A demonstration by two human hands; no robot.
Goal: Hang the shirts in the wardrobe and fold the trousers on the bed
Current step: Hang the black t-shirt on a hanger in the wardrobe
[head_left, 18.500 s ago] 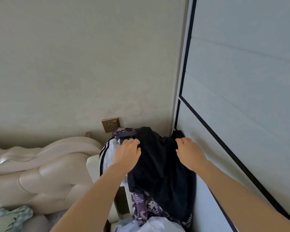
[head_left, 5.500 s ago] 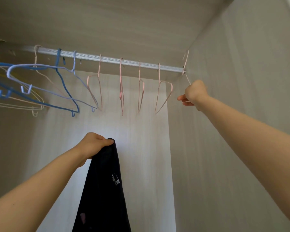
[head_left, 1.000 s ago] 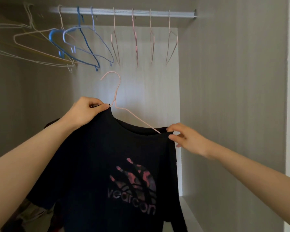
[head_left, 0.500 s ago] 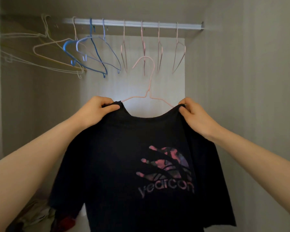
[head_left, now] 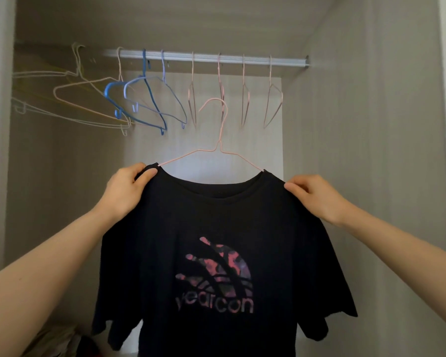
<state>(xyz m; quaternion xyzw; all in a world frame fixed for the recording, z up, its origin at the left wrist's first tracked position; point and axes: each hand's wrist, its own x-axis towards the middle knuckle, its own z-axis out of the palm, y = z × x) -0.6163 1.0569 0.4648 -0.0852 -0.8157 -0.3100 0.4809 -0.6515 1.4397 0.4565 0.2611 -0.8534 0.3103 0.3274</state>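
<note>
In the wardrobe [head_left: 345,150], the rail [head_left: 204,59] carries a tangle of pale hangers [head_left: 88,86] too overlapped to count, then two blue hangers [head_left: 139,104] and four pink hangers [head_left: 243,99]. Below the rail, the left hand [head_left: 125,191] pinches one shoulder of the single black shirt [head_left: 216,253], which sits on one hanger [head_left: 218,143], and the right hand [head_left: 317,197] pinches the other shoulder. Half a second earlier the right hand gripped at the collar; it has since moved outward, and the neckline lies spread.
</note>
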